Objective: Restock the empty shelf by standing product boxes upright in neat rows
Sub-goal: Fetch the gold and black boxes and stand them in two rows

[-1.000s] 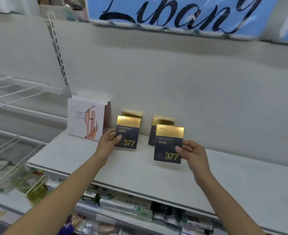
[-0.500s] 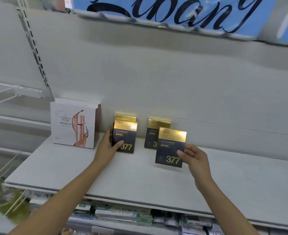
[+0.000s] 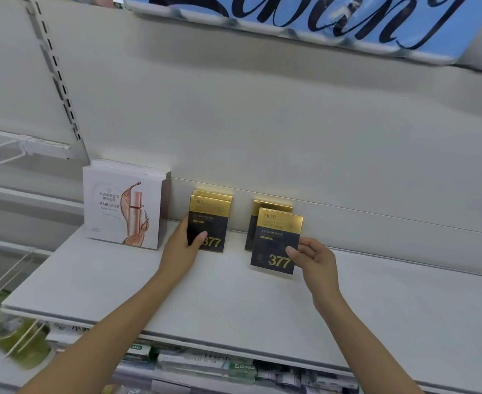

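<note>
Two short rows of black-and-gold "377" boxes stand upright on the white shelf, near its back wall. My left hand grips the lower left corner of the front box of the left row, thumb across its face; another box stands right behind it. My right hand pinches the right edge of the front box of the right row, which stands a little ahead of the box behind it.
A stack of white MARUBI boxes stands upright at the shelf's left end, next to the left row. Wire racks jut out further left. A blue sign hangs overhead. Stocked products fill the shelf below.
My left hand has pushed its box back against the one behind it. My right hand has moved its box back toward the rear box and set it on the shelf.
</note>
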Available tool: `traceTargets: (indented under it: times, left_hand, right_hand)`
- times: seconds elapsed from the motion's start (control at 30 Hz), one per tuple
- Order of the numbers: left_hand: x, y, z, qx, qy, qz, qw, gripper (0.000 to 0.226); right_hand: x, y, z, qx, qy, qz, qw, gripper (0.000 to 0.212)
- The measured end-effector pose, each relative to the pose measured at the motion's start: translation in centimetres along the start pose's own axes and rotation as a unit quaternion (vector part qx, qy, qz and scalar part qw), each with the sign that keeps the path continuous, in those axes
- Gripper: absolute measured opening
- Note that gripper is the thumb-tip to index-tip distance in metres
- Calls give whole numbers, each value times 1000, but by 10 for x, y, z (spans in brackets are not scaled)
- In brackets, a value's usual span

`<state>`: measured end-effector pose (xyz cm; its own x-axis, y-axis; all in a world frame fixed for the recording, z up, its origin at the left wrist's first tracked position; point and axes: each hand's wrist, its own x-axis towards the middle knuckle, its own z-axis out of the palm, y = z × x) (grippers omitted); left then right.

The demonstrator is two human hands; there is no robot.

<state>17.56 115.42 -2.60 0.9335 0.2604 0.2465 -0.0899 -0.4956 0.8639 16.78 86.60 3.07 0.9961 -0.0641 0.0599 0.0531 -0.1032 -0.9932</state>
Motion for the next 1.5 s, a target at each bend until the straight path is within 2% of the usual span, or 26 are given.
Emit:
traceTargets:
  times: [0.2, 0.33, 0.53, 0.77, 1.2, 1.37, 1.5]
  left_hand:
    - [0, -1, 0, 8, -1, -9, 1000, 51]
    - [-1, 3, 1, 16, 9, -4, 1000, 47]
    - [0, -1, 1, 6, 4, -9, 1000, 47]
    - [0, -2, 2, 14, -13, -9, 1000, 50]
    - [-2, 4, -1, 7, 12, -29, 999, 49]
    - [-11, 16, -9, -5, 85, 3, 996, 63]
    - [-28, 29, -12, 43, 146, 120, 981, 55]
  right_hand:
    - [13, 6, 18, -18, 2, -15, 1000, 22]
    - [11, 14, 26, -91, 42, -37, 994, 23]
    - [16, 18, 31, -151, 78, -77, 983, 53]
    - [26, 25, 40, -141, 23, -75, 987, 35]
    - [31, 26, 47, -139, 22, -72, 987, 36]
    - [31, 17, 37, -146, -4, -63, 987, 42]
    - [23, 9, 10, -167, 4, -72, 983, 54]
